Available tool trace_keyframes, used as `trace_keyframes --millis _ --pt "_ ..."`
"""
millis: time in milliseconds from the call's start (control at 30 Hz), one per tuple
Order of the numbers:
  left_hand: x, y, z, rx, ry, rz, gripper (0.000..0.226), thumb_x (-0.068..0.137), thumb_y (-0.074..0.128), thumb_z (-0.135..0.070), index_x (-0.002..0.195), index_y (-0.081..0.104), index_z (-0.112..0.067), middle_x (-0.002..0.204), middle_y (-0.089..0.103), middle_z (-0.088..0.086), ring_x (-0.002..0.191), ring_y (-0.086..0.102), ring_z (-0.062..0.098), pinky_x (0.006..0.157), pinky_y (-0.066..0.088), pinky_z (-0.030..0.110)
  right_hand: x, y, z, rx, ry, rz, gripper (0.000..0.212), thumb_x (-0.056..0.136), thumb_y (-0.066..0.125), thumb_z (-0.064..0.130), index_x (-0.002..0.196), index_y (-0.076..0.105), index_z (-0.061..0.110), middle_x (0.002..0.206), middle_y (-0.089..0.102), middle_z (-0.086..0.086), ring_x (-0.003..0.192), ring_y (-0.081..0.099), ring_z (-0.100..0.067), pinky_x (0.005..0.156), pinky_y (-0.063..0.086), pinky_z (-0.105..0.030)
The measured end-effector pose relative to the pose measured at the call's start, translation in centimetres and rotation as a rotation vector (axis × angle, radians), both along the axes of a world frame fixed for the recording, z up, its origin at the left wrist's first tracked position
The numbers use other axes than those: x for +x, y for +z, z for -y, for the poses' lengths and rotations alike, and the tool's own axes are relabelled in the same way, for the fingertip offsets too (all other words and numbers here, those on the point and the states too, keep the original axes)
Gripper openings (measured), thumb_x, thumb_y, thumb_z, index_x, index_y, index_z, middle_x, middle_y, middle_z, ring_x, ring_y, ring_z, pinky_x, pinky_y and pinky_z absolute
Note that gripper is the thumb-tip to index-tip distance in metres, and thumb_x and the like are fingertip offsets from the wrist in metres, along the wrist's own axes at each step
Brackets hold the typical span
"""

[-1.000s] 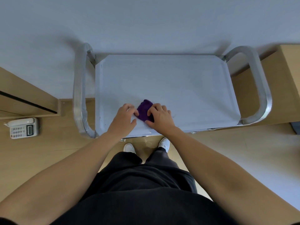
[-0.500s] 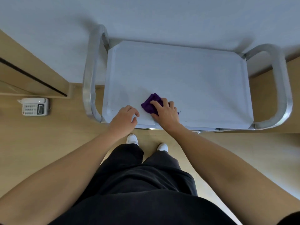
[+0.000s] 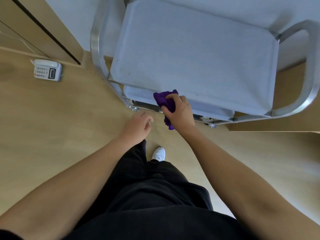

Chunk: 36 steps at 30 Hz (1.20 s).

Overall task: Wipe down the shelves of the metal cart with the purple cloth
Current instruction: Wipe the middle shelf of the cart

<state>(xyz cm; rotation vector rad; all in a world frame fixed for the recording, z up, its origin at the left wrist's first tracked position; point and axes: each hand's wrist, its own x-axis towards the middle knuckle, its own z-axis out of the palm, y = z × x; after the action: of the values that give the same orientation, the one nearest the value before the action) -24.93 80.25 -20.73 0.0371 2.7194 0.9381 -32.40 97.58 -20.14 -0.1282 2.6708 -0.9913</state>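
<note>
One metal cart (image 3: pixel 190 49) against a pale wall (image 3: pixel 72 18), seen from above. Two shelves show: the top shelf (image 3: pixel 199 63), broad and grey, and under its near edge a narrow strip of the lower shelf (image 3: pixel 138 94). Two looped tube handles, one at the left end (image 3: pixel 96 42), one at the right end (image 3: pixel 311 70). Two caster brackets (image 3: pixel 134 108) show under the near rail; the wheels are mostly hidden.

One purple cloth (image 3: pixel 163 99), bunched. Right hand (image 3: pixel 181 112) grips it, fingers and thumb curled round the wad, at the cart's near edge, level with the strip of lower shelf. A short tail of cloth hangs out below the hand over the floor. Whether the cloth touches either shelf I cannot tell.

Left hand (image 3: pixel 136 126) holds nothing; fingers loosely curled, over the wooden floor (image 3: pixel 52 122), near the cart's front left corner, apart from it and from the cloth.

One white desk telephone (image 3: pixel 47 70) lies on the floor to the left, beside a wooden cabinet (image 3: pixel 34 25). One white shoe (image 3: pixel 159 154) shows below black trousers (image 3: pixel 155 196).
</note>
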Motion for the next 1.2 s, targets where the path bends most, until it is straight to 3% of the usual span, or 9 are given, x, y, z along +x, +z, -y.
trace_keyframes --millis 300,533,833,1067,1200 --pt "3.6 -1.2 3.7 -0.114 -0.037 0.050 0.028 0.091 0.052 -0.015 0.118 0.059 -0.017 0.122 0.055 0.000 0.108 0.053 0.018 0.074 0.045 0.026 5.3 -1.2 1.6 0.021 -0.009 0.055 0.037 0.086 0.064 0.037 0.121 0.054 0.028 0.114 0.052 -0.002 0.107 0.049 -0.020 0.086 0.045 -0.028" --pt "1.9 -3.6 8.6 -0.163 -0.134 0.094 0.040 0.091 0.049 -0.016 0.131 0.052 -0.017 0.132 0.048 0.002 0.119 0.047 0.021 0.094 0.047 0.036 6.0 -3.6 5.8 0.050 -0.107 0.058 0.037 0.087 0.063 0.039 0.122 0.053 0.030 0.117 0.050 0.001 0.109 0.048 -0.019 0.089 0.046 -0.030" --pt "-3.6 -13.0 11.9 -0.165 -0.118 0.013 0.045 0.089 0.047 -0.012 0.134 0.049 -0.008 0.132 0.048 0.008 0.122 0.047 0.025 0.097 0.044 0.037 0.4 -12.6 10.0 0.084 -0.088 -0.041 0.040 0.090 0.059 0.037 0.127 0.051 0.028 0.124 0.050 -0.002 0.114 0.046 -0.022 0.095 0.046 -0.034" --pt "-8.0 -24.4 13.1 -0.392 -0.231 -0.129 0.047 0.092 0.052 -0.017 0.137 0.045 -0.004 0.140 0.042 0.012 0.130 0.041 0.028 0.104 0.040 0.041 -6.3 -23.3 11.7 0.172 0.042 -0.195 0.040 0.090 0.061 0.033 0.129 0.054 0.024 0.128 0.049 -0.008 0.116 0.043 -0.028 0.087 0.046 -0.036" --pt "-9.0 -28.8 13.6 -0.433 -0.208 -0.263 0.045 0.091 0.053 -0.018 0.132 0.049 0.002 0.136 0.045 0.016 0.125 0.045 0.030 0.098 0.046 0.042 -9.4 -27.3 13.3 0.187 0.142 -0.280 0.040 0.092 0.060 0.033 0.130 0.054 0.023 0.127 0.048 -0.009 0.115 0.042 -0.028 0.095 0.045 -0.038"
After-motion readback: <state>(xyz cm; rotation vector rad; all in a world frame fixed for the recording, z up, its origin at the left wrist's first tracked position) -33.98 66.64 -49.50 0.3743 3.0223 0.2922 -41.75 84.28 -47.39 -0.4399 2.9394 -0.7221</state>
